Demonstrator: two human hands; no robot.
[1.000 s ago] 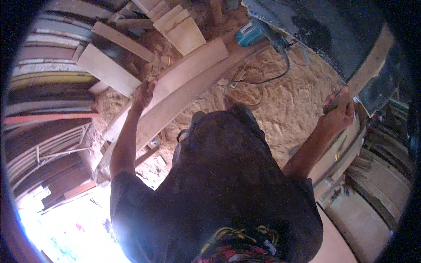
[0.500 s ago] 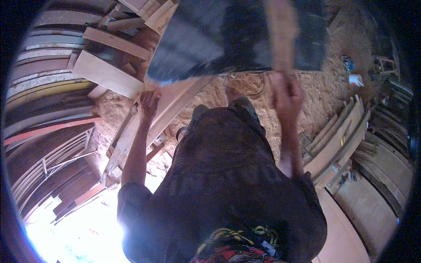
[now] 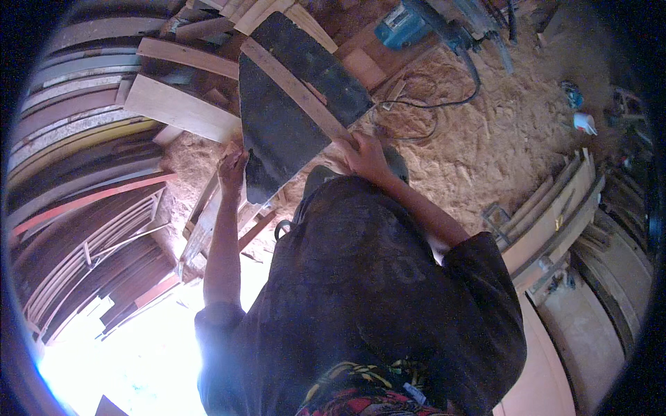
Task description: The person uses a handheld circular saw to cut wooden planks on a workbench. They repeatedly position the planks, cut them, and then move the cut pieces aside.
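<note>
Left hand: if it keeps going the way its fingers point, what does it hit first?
The left hand points up-frame, at the dark board's lower left edge. Past that edge, probably the pale plank first. Depth is unclear, so it might pass over it.

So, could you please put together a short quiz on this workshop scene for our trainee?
1. True or false: the right hand grips the curved wooden strip.
2. Which does the left hand touch? A) blue power tool B) dark panel C) white bottle
3. Fill in: the floor is covered in ____.

Key: 1 true; 2 B; 3 sawdust.
</note>
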